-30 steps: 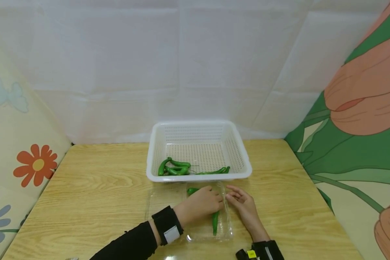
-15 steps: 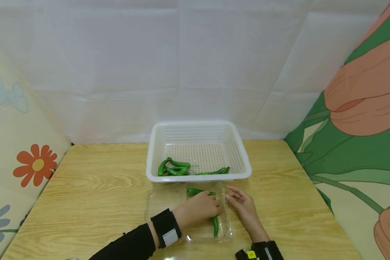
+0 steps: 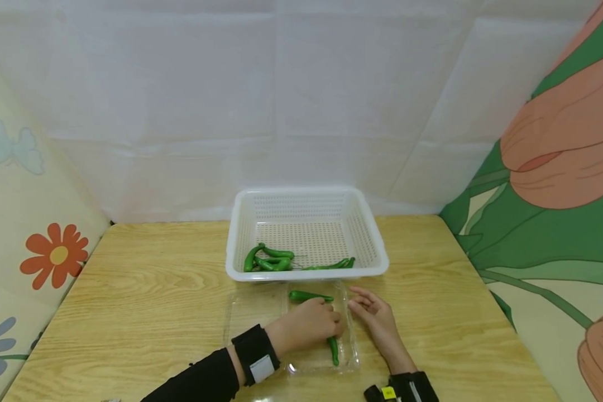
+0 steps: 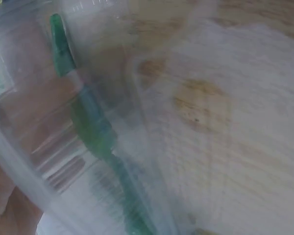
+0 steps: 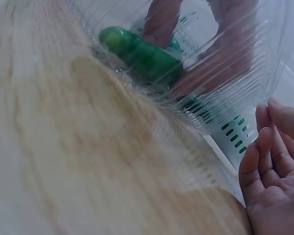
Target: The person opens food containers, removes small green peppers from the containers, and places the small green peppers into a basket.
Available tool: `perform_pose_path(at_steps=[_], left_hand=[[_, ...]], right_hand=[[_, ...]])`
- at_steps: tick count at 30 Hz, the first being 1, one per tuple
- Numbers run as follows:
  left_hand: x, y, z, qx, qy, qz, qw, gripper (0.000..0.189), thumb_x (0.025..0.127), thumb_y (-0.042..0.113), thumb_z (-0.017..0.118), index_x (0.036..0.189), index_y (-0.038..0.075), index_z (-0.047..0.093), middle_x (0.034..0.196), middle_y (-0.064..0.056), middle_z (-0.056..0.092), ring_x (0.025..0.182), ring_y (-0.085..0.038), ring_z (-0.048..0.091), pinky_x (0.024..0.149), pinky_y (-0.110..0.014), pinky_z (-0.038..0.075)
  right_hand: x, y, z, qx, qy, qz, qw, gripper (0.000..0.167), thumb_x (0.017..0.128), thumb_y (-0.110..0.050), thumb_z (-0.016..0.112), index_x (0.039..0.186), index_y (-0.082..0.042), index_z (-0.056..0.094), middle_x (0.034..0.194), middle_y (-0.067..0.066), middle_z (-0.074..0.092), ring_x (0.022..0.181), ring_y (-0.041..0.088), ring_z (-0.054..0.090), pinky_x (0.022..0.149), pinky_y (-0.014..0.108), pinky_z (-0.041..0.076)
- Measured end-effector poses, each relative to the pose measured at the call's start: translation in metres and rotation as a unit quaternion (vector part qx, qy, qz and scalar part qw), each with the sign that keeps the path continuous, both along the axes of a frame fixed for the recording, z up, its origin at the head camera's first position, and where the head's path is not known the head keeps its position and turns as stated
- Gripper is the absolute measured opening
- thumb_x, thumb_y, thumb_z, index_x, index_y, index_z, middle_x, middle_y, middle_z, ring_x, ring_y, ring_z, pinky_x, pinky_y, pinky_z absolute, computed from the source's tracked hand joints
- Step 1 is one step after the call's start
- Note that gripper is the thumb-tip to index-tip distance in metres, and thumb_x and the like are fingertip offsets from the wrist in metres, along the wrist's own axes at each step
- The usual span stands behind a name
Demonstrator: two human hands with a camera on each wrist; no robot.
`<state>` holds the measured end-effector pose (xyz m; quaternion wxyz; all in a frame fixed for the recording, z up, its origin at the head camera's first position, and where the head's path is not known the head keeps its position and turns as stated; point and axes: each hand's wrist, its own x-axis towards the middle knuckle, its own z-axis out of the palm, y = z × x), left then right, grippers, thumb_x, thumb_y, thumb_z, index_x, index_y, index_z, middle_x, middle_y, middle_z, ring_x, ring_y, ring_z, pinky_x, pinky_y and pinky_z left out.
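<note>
Inside a clear plastic box, my left hand pinches a green chili pepper whose end points toward me. Another green chili pepper lies crosswise at the far end of the box, just beyond the fingers. In the right wrist view, the left fingers press on the pepper, seen through the ribbed wall. My right hand rests just outside the right wall, fingers loosely bent with nothing in them. Through blurred plastic, the left wrist view shows a pepper.
Directly behind the box stands a white perforated basket. Several green peppers lie in its near left corner, and more peppers lie near its front right. The box's open lid spreads to the left. A white cloth hangs behind the wooden table.
My left hand has drawn slightly toward me with the pepper, whose end has shifted nearer the box's front. The far pepper shows more fully. The right hand stays in place.
</note>
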<state>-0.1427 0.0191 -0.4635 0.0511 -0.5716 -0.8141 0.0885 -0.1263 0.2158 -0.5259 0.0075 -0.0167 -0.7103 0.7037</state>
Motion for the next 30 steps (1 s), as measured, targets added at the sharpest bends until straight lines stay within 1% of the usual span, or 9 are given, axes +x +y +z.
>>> perform_pose_path(at_steps=[7,12,16,18,20,25,27,30], left_hand=[[0.001,0.002,0.002,-0.002,0.010,0.001,0.9999,0.011,0.091,0.032,0.066,0.098,0.037,0.073,0.094,0.017,0.065,0.088,-0.001,0.060,0.077,-0.019,0.047],[0.000,0.001,0.005,-0.006,0.005,0.017,0.9998,0.012,0.093,0.032,0.066,0.102,0.034,0.073,0.093,0.015,0.064,0.089,-0.002,0.060,0.080,-0.021,0.048],[0.000,-0.001,0.010,-0.009,0.000,0.032,0.9994,0.016,0.095,0.031,0.065,0.109,0.031,0.072,0.104,0.013,0.066,0.096,-0.004,0.062,0.086,-0.023,0.049],[0.000,-0.003,0.013,-0.007,0.003,0.037,0.9993,0.018,0.096,0.029,0.064,0.113,0.029,0.071,0.111,0.012,0.066,0.101,-0.005,0.062,0.089,-0.023,0.050],[0.000,-0.005,0.016,-0.005,0.013,0.040,0.9991,0.020,0.097,0.029,0.063,0.115,0.029,0.070,0.117,0.011,0.065,0.104,-0.006,0.062,0.090,-0.023,0.050],[0.001,-0.008,0.024,-0.004,0.043,0.041,0.9982,0.023,0.097,0.029,0.063,0.120,0.029,0.068,0.124,0.011,0.064,0.108,-0.005,0.061,0.089,-0.020,0.049],[0.001,-0.010,0.027,-0.007,0.052,0.042,0.9977,0.025,0.097,0.029,0.062,0.122,0.029,0.067,0.126,0.012,0.063,0.110,-0.005,0.060,0.090,-0.020,0.049],[-0.001,-0.012,0.030,-0.007,0.063,0.046,0.9970,0.024,0.098,0.030,0.060,0.121,0.030,0.067,0.123,0.013,0.063,0.109,-0.004,0.060,0.088,-0.020,0.049]], right_hand=[[0.000,0.000,0.000,-0.007,0.006,0.001,1.0000,0.038,0.094,-0.003,0.066,0.128,0.011,0.056,0.090,-0.002,0.067,0.084,0.006,0.063,0.075,0.018,0.051],[0.000,0.000,0.001,-0.001,-0.004,0.001,1.0000,0.039,0.094,-0.004,0.066,0.130,0.009,0.056,0.091,-0.002,0.067,0.084,0.007,0.063,0.075,0.019,0.051],[-0.001,-0.001,0.002,0.001,-0.010,-0.001,0.9999,0.040,0.094,-0.006,0.067,0.130,0.008,0.056,0.091,0.000,0.067,0.084,0.008,0.063,0.076,0.019,0.051],[-0.001,-0.001,0.002,0.001,-0.014,-0.003,0.9999,0.040,0.094,-0.006,0.067,0.130,0.008,0.056,0.091,0.000,0.067,0.085,0.008,0.063,0.076,0.019,0.051],[-0.001,-0.001,0.002,0.002,-0.018,-0.003,0.9998,0.040,0.094,-0.007,0.067,0.130,0.008,0.056,0.091,0.000,0.067,0.085,0.008,0.063,0.077,0.019,0.051],[-0.001,-0.001,0.002,0.004,-0.024,-0.003,0.9997,0.040,0.094,-0.007,0.067,0.130,0.008,0.056,0.091,0.001,0.067,0.085,0.008,0.063,0.077,0.019,0.051],[-0.001,-0.001,0.002,0.005,-0.024,-0.004,0.9997,0.040,0.094,-0.006,0.067,0.130,0.008,0.056,0.091,0.001,0.067,0.084,0.008,0.063,0.076,0.019,0.051],[-0.002,-0.001,0.001,0.006,-0.025,-0.005,0.9997,0.040,0.094,-0.007,0.067,0.130,0.008,0.057,0.091,0.001,0.066,0.084,0.007,0.063,0.076,0.019,0.051]])
